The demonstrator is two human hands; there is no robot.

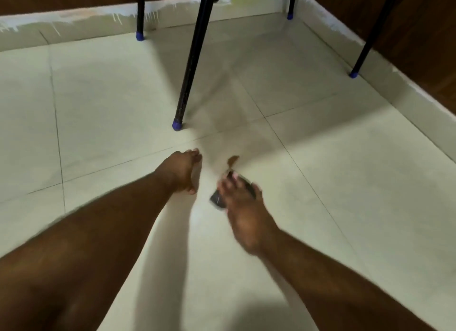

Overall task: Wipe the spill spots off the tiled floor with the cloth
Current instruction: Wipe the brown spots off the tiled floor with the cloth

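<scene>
Under right hand [243, 214] fingers: dark cloth [218, 200], clasped, blurred; left hand [183, 172] loosely spread.

The right hand [243, 214] is blurry, so its fingers smear together. Under it sits a dark cloth [219, 199], and most of it is hidden by the hand (just a corner and an edge peek out). The spill spots are too faint to pick out on the floor [345, 182]. The black chair legs [192, 66] are cut off at the top edge. Both arms run off the bottom edge.
</scene>
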